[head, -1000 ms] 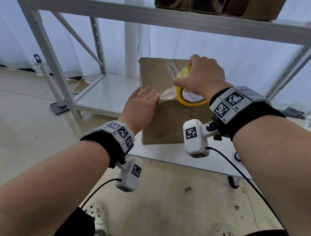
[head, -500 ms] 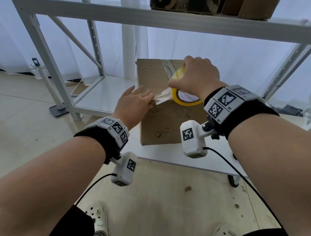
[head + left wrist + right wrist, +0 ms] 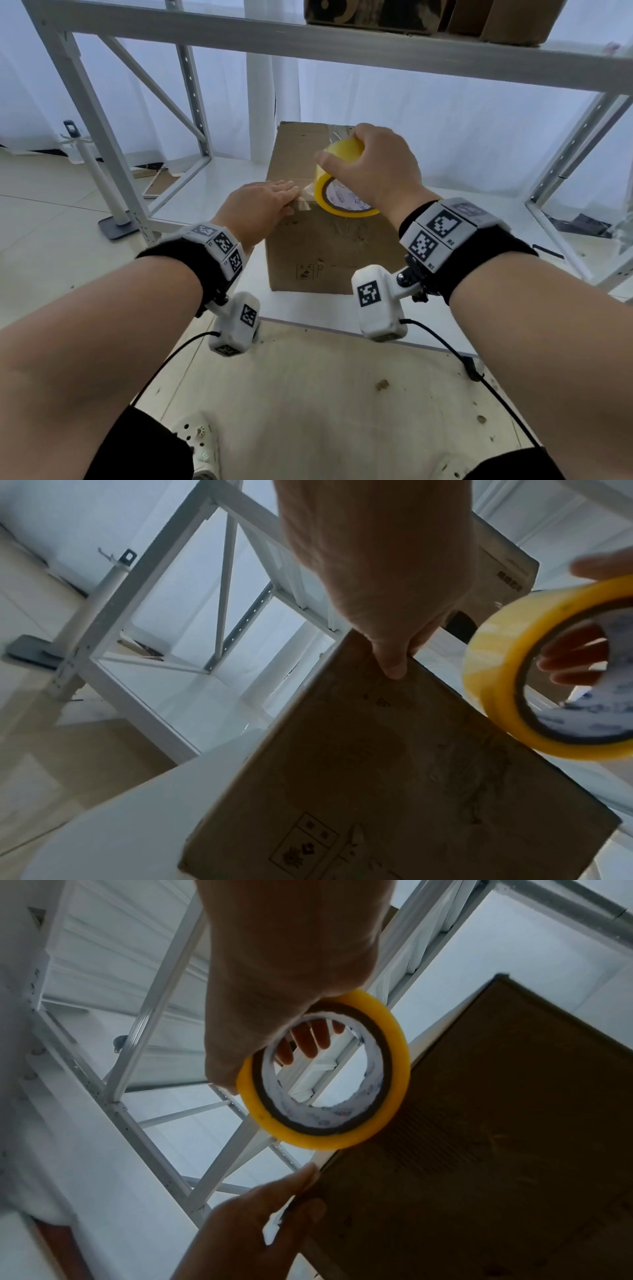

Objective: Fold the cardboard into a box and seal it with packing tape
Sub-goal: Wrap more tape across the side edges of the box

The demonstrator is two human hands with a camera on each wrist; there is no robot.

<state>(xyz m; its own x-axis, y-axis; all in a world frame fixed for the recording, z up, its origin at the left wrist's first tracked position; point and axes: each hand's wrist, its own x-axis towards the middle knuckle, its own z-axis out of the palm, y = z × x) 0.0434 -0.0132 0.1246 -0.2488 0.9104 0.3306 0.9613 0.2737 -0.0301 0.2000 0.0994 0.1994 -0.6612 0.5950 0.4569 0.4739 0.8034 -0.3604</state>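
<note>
I judged the biggest risk to be the box (image 3: 329, 219) itself: it stood upright on the white shelf (image 3: 212, 192) with only my flat left hand (image 3: 260, 209) steadying it, so a hard tug on the tape could have slid it or tipped it toward the shelf's front edge. Next came the tape strip (image 3: 305, 202). It ran short and slack from the roll to the box's near top edge, and if I pulled at an angle it looked likely to wrinkle, fold onto itself or lift off the cardboard. The smallest worry was my own fingertips (image 3: 291, 192), which lay right at the sticky end and might have caught on it.

The box sat straight ahead of me, under both hands, with a strip of tape already showing along its top seam. My left hand lay open on it, fingers straight and pressing at the near upper edge where the loose tape end met the cardboard; the left wrist view showed the thumb (image 3: 390, 666) flat on the front face. My right hand (image 3: 373, 168) was clenched around the yellow tape roll (image 3: 339, 192), fingers hooked through its core (image 3: 308, 1039), holding it tilted just above and touching the box's front top edge, right beside the left hand.
</note>
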